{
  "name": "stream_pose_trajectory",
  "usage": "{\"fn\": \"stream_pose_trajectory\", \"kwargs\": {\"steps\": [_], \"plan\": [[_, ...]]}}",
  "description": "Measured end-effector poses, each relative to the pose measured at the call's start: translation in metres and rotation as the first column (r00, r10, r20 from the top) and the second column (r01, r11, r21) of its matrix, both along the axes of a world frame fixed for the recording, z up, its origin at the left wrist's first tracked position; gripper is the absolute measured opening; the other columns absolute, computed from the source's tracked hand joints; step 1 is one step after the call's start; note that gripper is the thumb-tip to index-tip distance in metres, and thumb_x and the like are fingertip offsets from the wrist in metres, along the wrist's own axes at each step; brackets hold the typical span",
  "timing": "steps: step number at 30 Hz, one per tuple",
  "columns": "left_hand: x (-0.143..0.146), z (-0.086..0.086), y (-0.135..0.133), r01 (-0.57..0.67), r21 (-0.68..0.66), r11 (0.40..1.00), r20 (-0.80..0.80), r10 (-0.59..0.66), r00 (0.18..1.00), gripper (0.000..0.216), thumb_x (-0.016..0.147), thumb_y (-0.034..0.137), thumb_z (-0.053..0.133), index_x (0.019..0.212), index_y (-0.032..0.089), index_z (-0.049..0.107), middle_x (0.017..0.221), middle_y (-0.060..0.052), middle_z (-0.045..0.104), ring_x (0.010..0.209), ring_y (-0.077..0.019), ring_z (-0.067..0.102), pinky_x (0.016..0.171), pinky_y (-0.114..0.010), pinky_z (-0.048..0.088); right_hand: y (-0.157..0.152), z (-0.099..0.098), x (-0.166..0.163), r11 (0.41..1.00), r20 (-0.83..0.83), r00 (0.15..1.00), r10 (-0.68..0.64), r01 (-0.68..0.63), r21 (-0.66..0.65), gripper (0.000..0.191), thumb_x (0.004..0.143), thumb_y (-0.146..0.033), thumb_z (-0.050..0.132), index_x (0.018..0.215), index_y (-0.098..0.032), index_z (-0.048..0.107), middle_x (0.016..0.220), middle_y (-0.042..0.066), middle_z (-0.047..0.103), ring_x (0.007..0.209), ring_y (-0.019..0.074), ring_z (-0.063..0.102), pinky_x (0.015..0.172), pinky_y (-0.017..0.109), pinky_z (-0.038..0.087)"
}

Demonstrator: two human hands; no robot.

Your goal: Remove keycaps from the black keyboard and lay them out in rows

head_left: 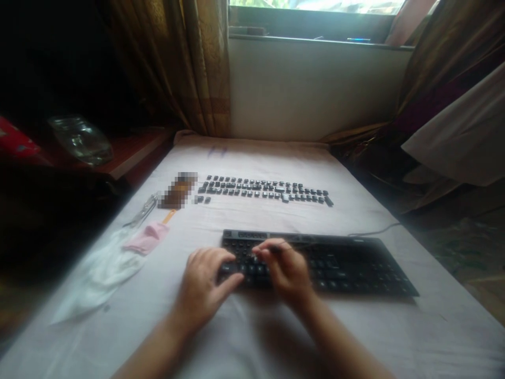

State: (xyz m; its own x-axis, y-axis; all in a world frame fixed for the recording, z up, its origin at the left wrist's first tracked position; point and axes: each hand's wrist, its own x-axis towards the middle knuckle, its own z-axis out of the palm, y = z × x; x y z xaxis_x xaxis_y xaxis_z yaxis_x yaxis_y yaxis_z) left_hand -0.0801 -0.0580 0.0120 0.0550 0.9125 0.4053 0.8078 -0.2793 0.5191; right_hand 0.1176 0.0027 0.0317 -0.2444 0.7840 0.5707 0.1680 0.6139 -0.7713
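Note:
A black computer keyboard (355,263) lies slightly slanted on the cloth-covered table. My left hand (203,281) grips its left end, with the thumb at the front edge and the fingers on the side. My right hand (286,268) is closed in a pinch on a thin dark-handled tool above the left part of the keys; the tool's exact kind is blurred, and its tip is at the keys. Behind the keyboard, loose black keycaps (256,193) are laid out in several rows.
On the left lie a pink cloth (148,237), an orange-handled item (169,216), a crumpled white cloth (102,268), metal tools (145,210) and a pixelated brown object (179,190). A cable (374,231) leads off to the right. A glass jar (81,141) rests on the side shelf.

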Motion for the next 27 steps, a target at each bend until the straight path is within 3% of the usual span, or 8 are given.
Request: {"fn": "stream_pose_trajectory", "kwargs": {"steps": [4,8,13,18,22,25,27], "plan": [[0.016,0.01,0.003,-0.009,-0.102,0.995,0.191,0.028,0.981,0.022,0.088,0.044,0.063,0.097,0.025,0.068,0.09,-0.003,0.073,0.087,-0.0231,0.067,0.081,-0.037,0.051,-0.006,0.003,-0.003,0.991,0.028,0.999,0.037,-0.04,0.128,0.017,0.091,-0.008,0.054,0.098,-0.021,0.063,0.085,0.005,0.075,0.076,0.0164,0.073,0.067,0.025,0.06],[0.022,0.011,0.007,0.052,-0.275,0.96,0.421,0.071,0.904,0.018,0.088,0.036,0.062,0.097,0.023,0.07,0.087,0.0,0.074,0.079,-0.0177,0.069,0.074,-0.028,0.053,-0.009,0.004,-0.007,0.975,0.021,0.997,0.076,-0.079,0.206,0.019,0.092,-0.008,0.053,0.102,-0.02,0.063,0.085,0.006,0.073,0.075,0.0157,0.071,0.068,0.026,0.059],[0.019,0.013,0.011,0.128,-0.342,0.931,0.548,0.087,0.832,0.02,0.085,0.033,0.062,0.098,0.022,0.071,0.091,-0.001,0.076,0.084,-0.0176,0.071,0.079,-0.026,0.055,-0.012,0.003,-0.01,0.955,0.072,0.995,0.073,-0.091,0.283,0.016,0.095,-0.013,0.055,0.105,-0.021,0.065,0.091,0.007,0.074,0.081,0.0155,0.072,0.072,0.025,0.06],[0.01,0.015,0.018,0.04,-0.361,0.932,0.515,0.163,0.841,0.027,0.08,0.036,0.065,0.1,0.021,0.074,0.088,-0.003,0.076,0.081,-0.0202,0.071,0.079,-0.03,0.056,-0.01,-0.005,-0.005,0.921,0.236,0.966,-0.109,0.009,0.389,0.019,0.092,-0.016,0.061,0.105,-0.025,0.071,0.092,0.005,0.07,0.081,0.0165,0.069,0.068,0.025,0.058],[-0.001,0.014,0.029,0.058,-0.377,0.924,0.634,0.212,0.744,0.037,0.076,0.039,0.069,0.105,0.018,0.074,0.095,-0.007,0.077,0.087,-0.023,0.071,0.082,-0.034,0.056,0.007,-0.005,0.016,0.873,0.306,0.925,-0.227,0.053,0.486,0.026,0.091,-0.007,0.058,0.108,-0.021,0.073,0.08,0.005,0.068,0.07,0.0163,0.063,0.063,0.027,0.053],[-0.01,0.013,0.037,0.124,-0.402,0.907,0.734,0.238,0.636,0.042,0.071,0.042,0.075,0.102,0.015,0.074,0.097,-0.01,0.077,0.084,-0.0233,0.071,0.078,-0.035,0.057,0.02,-0.003,0.034,0.774,0.477,0.782,-0.402,0.011,0.634,0.028,0.094,-0.004,0.05,0.105,-0.013,0.074,0.081,0.008,0.072,0.07,0.0176,0.064,0.063,0.027,0.052],[-0.016,0.012,0.041,0.149,-0.434,0.888,0.753,0.267,0.601,0.044,0.068,0.043,0.077,0.101,0.015,0.075,0.093,-0.009,0.077,0.078,-0.0214,0.07,0.073,-0.033,0.056,0.023,-0.004,0.044,0.744,0.545,0.695,-0.469,-0.021,0.668,0.032,0.094,-0.001,0.046,0.102,-0.011,0.075,0.081,0.009,0.073,0.068,0.0177,0.065,0.062,0.027,0.052]]}}
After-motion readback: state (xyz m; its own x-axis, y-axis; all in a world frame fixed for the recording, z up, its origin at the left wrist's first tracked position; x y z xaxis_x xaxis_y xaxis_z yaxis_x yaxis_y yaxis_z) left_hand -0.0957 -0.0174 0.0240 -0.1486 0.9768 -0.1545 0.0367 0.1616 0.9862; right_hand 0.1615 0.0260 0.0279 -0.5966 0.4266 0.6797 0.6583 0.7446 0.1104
